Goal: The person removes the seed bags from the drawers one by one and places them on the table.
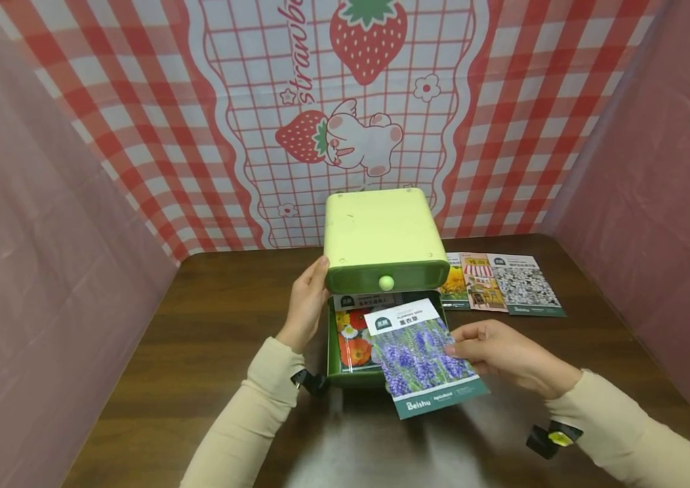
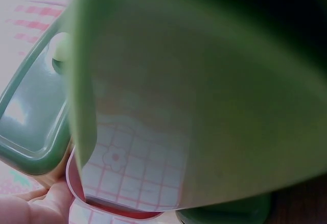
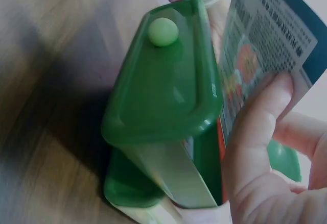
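A small pale-yellow and green drawer box stands on the table with its lower drawer pulled out. Inside that drawer lies a seed packet with red and orange flowers. My right hand pinches a lavender seed packet by its right edge, thumb on the front, and holds it tilted over the drawer's front. The packet's printed back faces the right wrist camera. My left hand touches the box's left side near the front corner with its fingers extended.
To the right of the box, several more seed packets lie overlapping: one with yellow flowers, one with a striped awning and one with white flowers. A strawberry-print cloth hangs behind the brown table.
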The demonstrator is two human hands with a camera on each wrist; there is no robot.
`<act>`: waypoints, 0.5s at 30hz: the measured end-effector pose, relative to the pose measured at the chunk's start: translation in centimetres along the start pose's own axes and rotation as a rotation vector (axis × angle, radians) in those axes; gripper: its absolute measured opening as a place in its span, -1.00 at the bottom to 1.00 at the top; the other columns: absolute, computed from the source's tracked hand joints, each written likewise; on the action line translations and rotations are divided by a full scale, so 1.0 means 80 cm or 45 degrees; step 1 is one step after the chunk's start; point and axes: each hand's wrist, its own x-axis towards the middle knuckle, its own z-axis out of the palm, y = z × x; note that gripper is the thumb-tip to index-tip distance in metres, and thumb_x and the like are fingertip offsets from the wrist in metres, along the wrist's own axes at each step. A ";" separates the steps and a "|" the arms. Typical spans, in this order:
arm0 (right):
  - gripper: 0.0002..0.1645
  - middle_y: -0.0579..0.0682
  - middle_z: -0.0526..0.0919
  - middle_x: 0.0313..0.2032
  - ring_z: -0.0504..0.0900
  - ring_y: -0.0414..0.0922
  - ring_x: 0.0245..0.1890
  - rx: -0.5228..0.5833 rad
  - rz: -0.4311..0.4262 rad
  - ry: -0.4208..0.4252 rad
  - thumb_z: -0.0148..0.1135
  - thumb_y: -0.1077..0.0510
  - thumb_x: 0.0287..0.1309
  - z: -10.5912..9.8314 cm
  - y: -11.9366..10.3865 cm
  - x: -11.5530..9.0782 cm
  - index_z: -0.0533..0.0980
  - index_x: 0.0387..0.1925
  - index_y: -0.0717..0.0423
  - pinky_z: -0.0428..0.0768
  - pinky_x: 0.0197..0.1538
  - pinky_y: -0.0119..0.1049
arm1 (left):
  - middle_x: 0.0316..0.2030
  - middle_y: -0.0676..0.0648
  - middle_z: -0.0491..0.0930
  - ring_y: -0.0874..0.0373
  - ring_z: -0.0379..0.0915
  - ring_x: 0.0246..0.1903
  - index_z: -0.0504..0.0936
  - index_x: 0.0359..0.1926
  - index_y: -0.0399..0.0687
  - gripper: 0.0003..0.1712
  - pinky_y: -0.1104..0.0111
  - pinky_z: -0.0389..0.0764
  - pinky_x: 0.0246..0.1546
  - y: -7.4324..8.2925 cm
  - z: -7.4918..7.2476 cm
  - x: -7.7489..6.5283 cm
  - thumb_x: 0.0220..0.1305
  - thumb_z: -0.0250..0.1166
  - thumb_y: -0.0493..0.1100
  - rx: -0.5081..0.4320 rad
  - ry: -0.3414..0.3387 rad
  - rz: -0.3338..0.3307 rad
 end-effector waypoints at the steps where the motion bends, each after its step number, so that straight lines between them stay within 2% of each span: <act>1: -0.77 -0.22 0.22 -0.67 0.15 -0.30 -0.67 -0.003 -0.004 -0.007 0.19 0.09 0.32 -0.003 0.001 -0.005 0.52 -0.25 0.22 0.21 -0.60 -0.42 | 0.43 -0.17 0.26 -0.02 0.13 0.45 0.28 0.42 -0.22 -0.31 0.03 0.25 0.45 0.000 0.000 0.000 0.49 0.02 0.13 0.000 0.001 -0.001; 5: -0.75 -0.24 0.22 -0.69 0.16 -0.31 -0.69 -0.025 -0.032 -0.015 0.18 0.09 0.32 -0.016 0.004 -0.023 0.52 -0.19 0.25 0.18 -0.64 -0.36 | 0.43 -0.16 0.27 -0.02 0.14 0.45 0.28 0.42 -0.21 -0.32 0.03 0.25 0.45 0.000 0.000 0.000 0.49 0.02 0.13 0.000 -0.001 0.001; 8: -0.83 -0.25 0.23 -0.68 0.18 -0.31 -0.68 -0.012 -0.067 -0.010 0.16 0.12 0.34 -0.027 0.008 -0.035 0.52 -0.19 0.17 0.17 -0.64 -0.29 | 0.43 -0.17 0.26 -0.02 0.13 0.45 0.28 0.42 -0.22 -0.32 0.02 0.25 0.45 0.001 0.000 -0.001 0.49 0.02 0.13 -0.007 -0.008 0.009; 10: -0.90 -0.26 0.27 -0.66 0.22 -0.32 -0.66 0.003 -0.091 -0.015 0.13 0.15 0.37 -0.035 0.012 -0.044 0.53 -0.20 0.07 0.22 -0.63 -0.29 | 0.43 -0.17 0.27 -0.01 0.13 0.45 0.28 0.42 -0.21 -0.32 0.01 0.24 0.45 0.000 0.000 0.000 0.49 0.02 0.13 -0.007 -0.010 0.010; 12: -0.88 -0.27 0.24 -0.66 0.16 -0.28 -0.67 0.031 -0.126 -0.025 0.08 0.19 0.39 -0.043 0.016 -0.052 0.55 -0.20 -0.01 0.17 -0.64 -0.24 | 0.42 -0.16 0.28 -0.01 0.14 0.44 0.29 0.42 -0.20 -0.33 0.00 0.24 0.45 0.000 0.000 0.000 0.49 0.02 0.13 -0.010 -0.013 0.010; 15: -0.77 -0.19 0.17 -0.67 0.06 -0.11 -0.68 0.045 -0.187 -0.030 0.00 0.23 0.43 -0.056 0.020 -0.063 0.57 -0.19 -0.10 0.11 -0.65 -0.15 | 0.41 -0.15 0.31 0.02 0.17 0.43 0.32 0.41 -0.19 -0.35 0.02 0.26 0.45 0.000 -0.001 0.000 0.49 0.02 0.12 -0.011 -0.011 0.009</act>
